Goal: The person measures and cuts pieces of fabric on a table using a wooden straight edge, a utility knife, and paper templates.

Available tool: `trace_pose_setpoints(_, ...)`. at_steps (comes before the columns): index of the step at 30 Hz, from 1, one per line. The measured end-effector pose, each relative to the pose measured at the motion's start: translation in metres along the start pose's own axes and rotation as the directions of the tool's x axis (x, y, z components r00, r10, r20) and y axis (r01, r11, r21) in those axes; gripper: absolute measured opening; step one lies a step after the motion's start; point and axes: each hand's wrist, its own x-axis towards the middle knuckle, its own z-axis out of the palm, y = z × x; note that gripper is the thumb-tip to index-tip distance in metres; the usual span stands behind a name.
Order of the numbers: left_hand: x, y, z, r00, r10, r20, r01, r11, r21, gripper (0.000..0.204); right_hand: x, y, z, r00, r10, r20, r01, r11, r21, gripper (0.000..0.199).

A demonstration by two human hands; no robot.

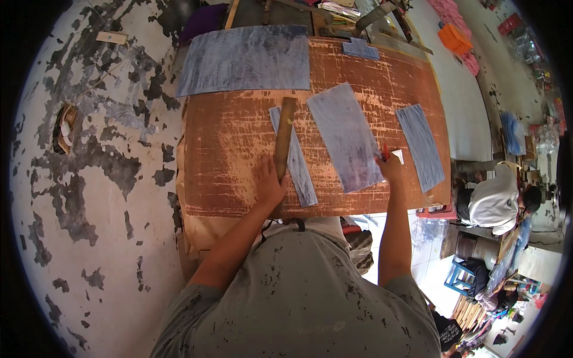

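A long, narrow wooden strip (287, 122) lies at a slant across a thin blue-grey sheet strip (302, 176). My left hand (270, 182) is closed round its near end, fingers on the left side and thumb on the right. My right hand (391, 169) grips a small red tool (385, 151) whose exact kind I cannot make out. It is at the right edge of a larger streaked blue-grey sheet piece (346, 140). Beside those fingers shows a small white piece (398, 156). Farther right lies another blue-grey strip (421, 147).
The scratched brown board (230, 161) covers the worktop. A big blue-grey sheet (248, 59) lies at the far left, a small notched offcut (360, 49) at the far edge. A peeling wall (89, 197) stands left. At right another person (494, 200) bends near a blue stool (458, 277).
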Motion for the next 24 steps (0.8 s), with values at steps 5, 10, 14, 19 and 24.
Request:
trace_pose_setpoints(5,-0.003,0.001,-0.011,0.999,0.001,-0.039,0.005,0.987,0.158,0.078,0.008,0.011,-0.01,0.991,0.124,-0.048,-0.129,0.985,-0.111,0.055)
trace_pose_setpoints(10,0.001,0.012,-0.027,0.995,-0.098,0.023,0.092,0.979,0.182,0.073,-0.04,-0.035,0.045,0.947,-0.149,-0.284,0.14,0.989,-0.054,0.048)
trace_pose_setpoints(14,0.003,0.01,-0.028,0.995,-0.103,0.004,0.101,0.984,0.144,0.072,-0.113,-0.12,0.119,0.987,-0.12,0.104,0.117,0.992,0.035,0.063)
trace_pose_setpoints(19,0.01,0.008,-0.032,0.99,-0.139,0.006,0.138,0.987,0.086,0.079,-0.161,-0.167,0.132,0.962,-0.108,0.252,0.132,0.988,-0.083,0.073)
trace_pose_setpoints(24,0.019,0.002,-0.045,0.976,-0.21,0.053,0.211,0.977,-0.027,0.086,-0.167,-0.162,0.142,0.96,-0.135,0.246,0.165,0.981,-0.105,0.076)
